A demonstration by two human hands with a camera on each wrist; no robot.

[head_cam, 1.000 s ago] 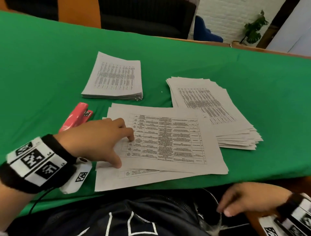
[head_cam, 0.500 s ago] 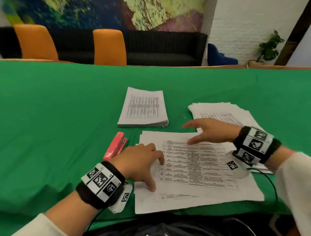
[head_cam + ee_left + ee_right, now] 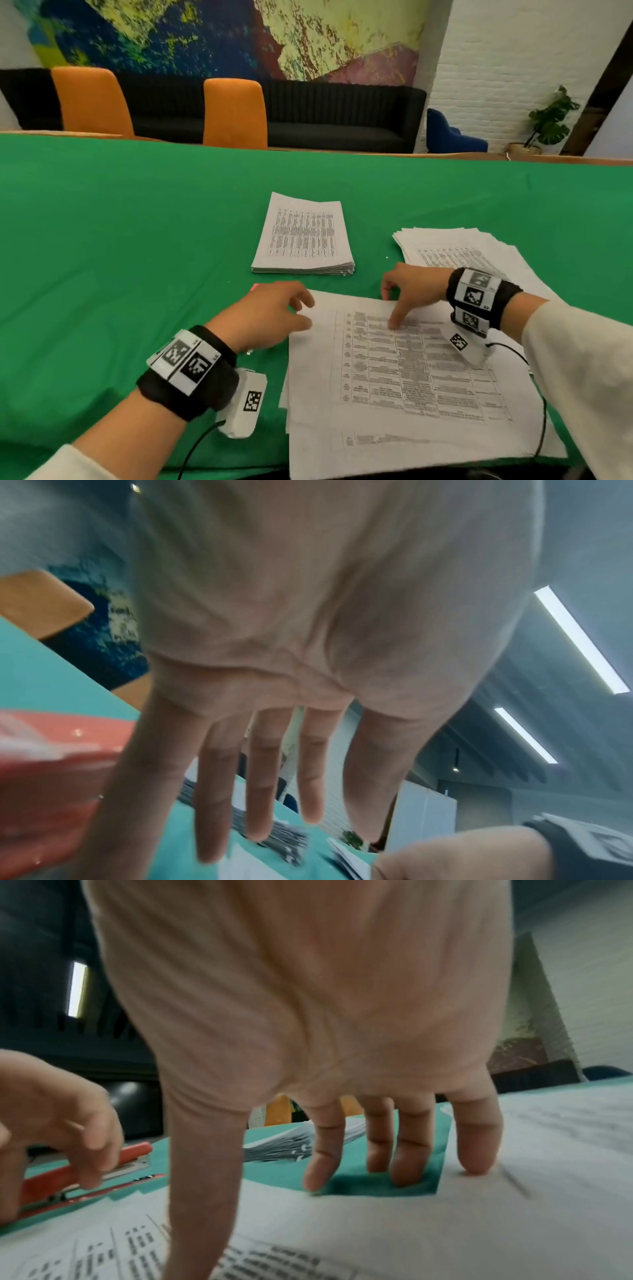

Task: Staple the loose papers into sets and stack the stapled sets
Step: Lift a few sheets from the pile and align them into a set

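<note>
Several loose printed sheets (image 3: 394,377) lie fanned in front of me on the green cloth. My right hand (image 3: 390,308) rests on their far edge: the thumb presses on the top sheet and the straight fingers (image 3: 404,1164) touch the cloth just beyond it. My left hand (image 3: 305,311) hovers at the sheets' far left corner with fingers extended, directly over the red stapler (image 3: 85,1172). In the head view that hand hides most of the stapler (image 3: 255,286). A neat stack of sets (image 3: 305,236) lies further back. A loose pile of papers (image 3: 462,250) lies to the right.
The green tablecloth (image 3: 137,257) stretches wide to the left and back. Two orange chairs (image 3: 236,113) and a black sofa (image 3: 342,116) stand beyond the table's far edge. Wrist-camera cables trail near the table's front edge.
My right hand rose from my lap and landed on the far edge of the sheets. My left hand slid off the sheets, leftward over the stapler. My head tilted up.
</note>
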